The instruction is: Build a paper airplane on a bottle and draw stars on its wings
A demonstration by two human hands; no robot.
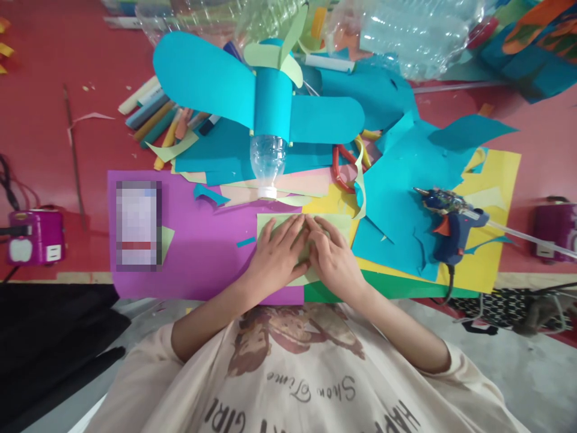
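Observation:
A sheet of light green paper (pixel 311 276) lies in front of me, its far edge showing beyond my fingers. My left hand (pixel 277 255) rests flat on it, fingers stretched out and slightly apart. My right hand (pixel 336 258) presses on the same sheet from the other side, fingers bent a little, its fingertips meeting those of the left near the paper's far edge. Just beyond stands or lies a plastic bottle (pixel 268 159) with a white cap, wrapped in blue paper with two blue paper wings (pixel 205 75) and light green paper blades (pixel 264 55) at its far end.
Purple (pixel 202 240), yellow (pixel 500 210) and green sheets (pixel 387 285) cover the near table. A glue gun (pixel 451 231) lies right on blue paper scraps (pixel 396 216), by red-handled scissors (pixel 342 171). A phone (pixel 137 222) is left; markers (pixel 148 114) and clear bottles (pixel 406 30) lie behind.

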